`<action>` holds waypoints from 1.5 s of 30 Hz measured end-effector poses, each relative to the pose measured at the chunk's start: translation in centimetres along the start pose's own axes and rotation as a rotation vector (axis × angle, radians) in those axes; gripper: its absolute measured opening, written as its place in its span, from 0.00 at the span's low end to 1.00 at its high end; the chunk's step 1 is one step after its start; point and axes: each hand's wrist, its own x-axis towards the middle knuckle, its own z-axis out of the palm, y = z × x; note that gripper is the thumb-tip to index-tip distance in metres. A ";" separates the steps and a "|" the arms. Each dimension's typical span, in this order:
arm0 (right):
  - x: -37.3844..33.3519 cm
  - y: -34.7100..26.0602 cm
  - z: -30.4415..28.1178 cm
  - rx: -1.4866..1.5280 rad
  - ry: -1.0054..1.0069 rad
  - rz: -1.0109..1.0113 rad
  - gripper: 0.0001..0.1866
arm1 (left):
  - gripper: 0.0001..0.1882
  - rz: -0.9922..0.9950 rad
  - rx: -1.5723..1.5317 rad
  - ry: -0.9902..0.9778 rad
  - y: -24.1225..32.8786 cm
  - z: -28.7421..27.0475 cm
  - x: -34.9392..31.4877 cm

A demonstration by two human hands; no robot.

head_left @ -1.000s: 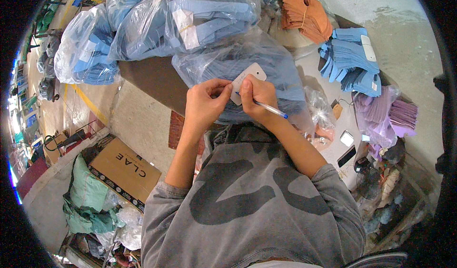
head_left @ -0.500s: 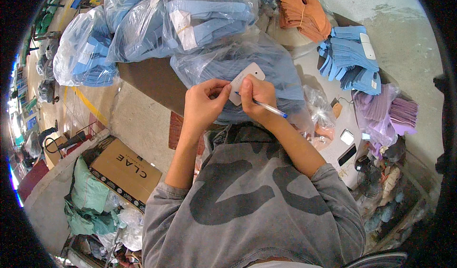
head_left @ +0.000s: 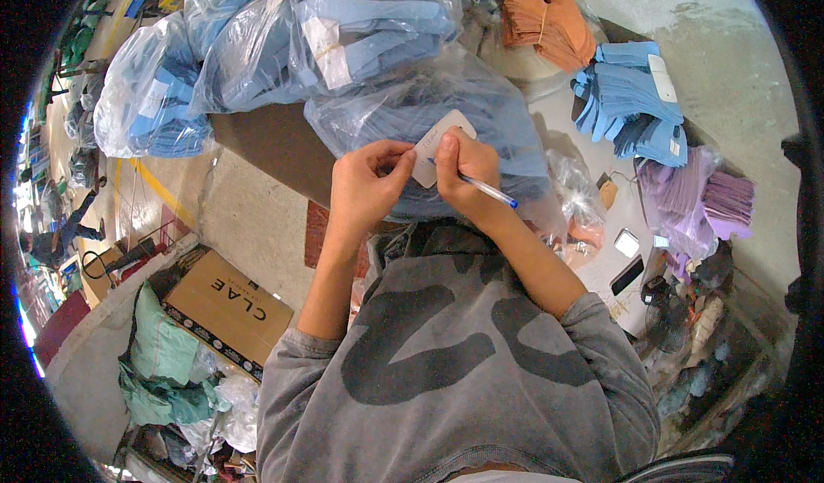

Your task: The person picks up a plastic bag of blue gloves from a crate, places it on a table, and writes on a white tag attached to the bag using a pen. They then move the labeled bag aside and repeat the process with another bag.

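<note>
White tag [head_left: 431, 149] sits in the pinching grip of the left hand [head_left: 372, 179]; the right hand [head_left: 469, 174] clasps a pen [head_left: 493, 193] over it. Light, steady strokes should serve best, since the bagged blue pieces [head_left: 390, 115] behind look soft.

Two hands [head_left: 373, 178] [head_left: 469, 174] — one tag [head_left: 431, 150] (plus one pen [head_left: 487, 191])

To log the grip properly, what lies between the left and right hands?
In the head view, a white tag lies between the left hand, pinching its edge, and the right hand, which holds a blue-ended pen over it.
</note>
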 end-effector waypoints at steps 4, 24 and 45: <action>0.1 -0.1 -0.2 0.048 -0.017 0.008 0.16 | 0.11 0.009 -0.004 -0.015 -0.1 0.0 0.2; 0.0 0.4 0.0 -0.033 0.156 0.019 0.17 | 0.12 -0.028 -0.038 -0.044 -0.4 -0.4 0.1; 0.7 1.0 0.3 0.028 0.096 0.024 0.17 | 0.12 -0.038 -0.104 -0.059 -0.6 -0.3 0.2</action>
